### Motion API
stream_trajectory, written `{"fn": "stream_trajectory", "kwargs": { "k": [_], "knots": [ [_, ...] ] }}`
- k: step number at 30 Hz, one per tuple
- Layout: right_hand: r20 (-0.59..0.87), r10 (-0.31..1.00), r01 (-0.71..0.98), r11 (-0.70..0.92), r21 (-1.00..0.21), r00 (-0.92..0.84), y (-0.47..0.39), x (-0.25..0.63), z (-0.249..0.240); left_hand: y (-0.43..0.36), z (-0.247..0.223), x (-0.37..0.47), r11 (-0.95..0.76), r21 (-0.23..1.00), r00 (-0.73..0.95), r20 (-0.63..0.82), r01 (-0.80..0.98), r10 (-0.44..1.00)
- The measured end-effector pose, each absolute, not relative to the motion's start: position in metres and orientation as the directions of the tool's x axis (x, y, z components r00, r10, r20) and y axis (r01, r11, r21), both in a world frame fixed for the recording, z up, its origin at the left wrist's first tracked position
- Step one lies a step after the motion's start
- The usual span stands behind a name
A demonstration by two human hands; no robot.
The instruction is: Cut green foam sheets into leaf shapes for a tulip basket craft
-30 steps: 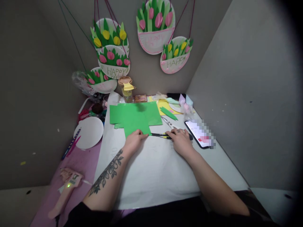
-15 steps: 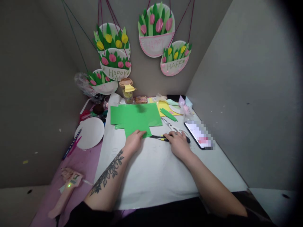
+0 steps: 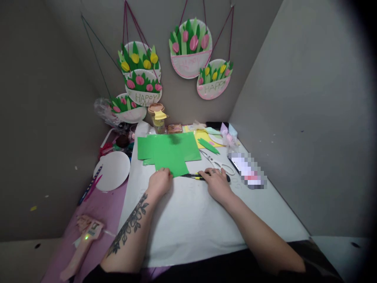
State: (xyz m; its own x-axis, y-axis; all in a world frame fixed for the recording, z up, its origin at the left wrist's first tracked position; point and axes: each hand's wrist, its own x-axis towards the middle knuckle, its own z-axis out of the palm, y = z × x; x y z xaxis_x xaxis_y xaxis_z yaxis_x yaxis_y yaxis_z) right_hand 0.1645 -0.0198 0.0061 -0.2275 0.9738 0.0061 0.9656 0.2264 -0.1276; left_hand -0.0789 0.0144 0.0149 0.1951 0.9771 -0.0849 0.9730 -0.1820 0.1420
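Sheets of green paper [image 3: 176, 151] lie overlapping on the white table cover. My left hand [image 3: 160, 182] is at the lower left corner of the front sheet, its fingers curled together on the paper's edge; the fingertips are partly hidden. My right hand [image 3: 217, 184] rests palm down with fingers spread over a slim black-and-yellow tool [image 3: 191, 177], whose exact kind I cannot make out. Just beyond that hand lie silver scissors with white handles [image 3: 228, 168]. A cut green paper leaf [image 3: 208, 146] lies above the scissors.
A phone [image 3: 247, 171] lies at the right. Left are a white paper plate [image 3: 113, 173], a striped pencil [image 3: 91, 184] and a pink glue gun [image 3: 84, 243] with a lit green light. A lidded cup [image 3: 158, 120] stands at the back. Paper-plate flower baskets [image 3: 191, 65] hang on the wall.
My left hand has slid slightly left and down along the green paper's near edge, its fingers now more curled. My right hand stays on the black-and-yellow tool. The view has tilted up slightly.
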Motion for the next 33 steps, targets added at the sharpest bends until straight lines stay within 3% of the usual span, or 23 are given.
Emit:
{"fn": "stream_trajectory", "kwargs": {
  "k": [8, 13, 16, 23, 33],
  "knots": [
    [0.049, 0.976, 0.967, 0.215, -0.135, -0.21, -0.003, 0.179, 0.004, 0.021, 0.012, -0.057, -0.084, 0.247, 0.117, -0.122, 0.965, 0.986],
    [0.054, 0.974, 0.963, 0.226, -0.144, -0.22, 0.0, 0.184, 0.0, 0.021, 0.01, -0.069, -0.293, 0.331, 0.33, -0.061, 0.897, 0.942],
    [0.054, 0.974, 0.967, 0.226, -0.121, -0.221, 0.0, 0.183, -0.001, 0.02, 0.013, -0.086, -0.375, 0.318, 0.428, -0.115, 0.871, 0.897],
    [0.03, 0.972, 0.969, 0.235, -0.08, -0.234, -0.002, 0.175, 0.004, 0.02, 0.016, -0.092, -0.288, 0.372, 0.376, -0.188, 0.882, 0.907],
    [0.02, 0.954, 0.95, 0.298, -0.091, -0.298, -0.011, 0.154, 0.005, 0.021, 0.012, -0.091, -0.326, 0.278, 0.368, -0.112, 0.904, 0.923]
  ]
}}
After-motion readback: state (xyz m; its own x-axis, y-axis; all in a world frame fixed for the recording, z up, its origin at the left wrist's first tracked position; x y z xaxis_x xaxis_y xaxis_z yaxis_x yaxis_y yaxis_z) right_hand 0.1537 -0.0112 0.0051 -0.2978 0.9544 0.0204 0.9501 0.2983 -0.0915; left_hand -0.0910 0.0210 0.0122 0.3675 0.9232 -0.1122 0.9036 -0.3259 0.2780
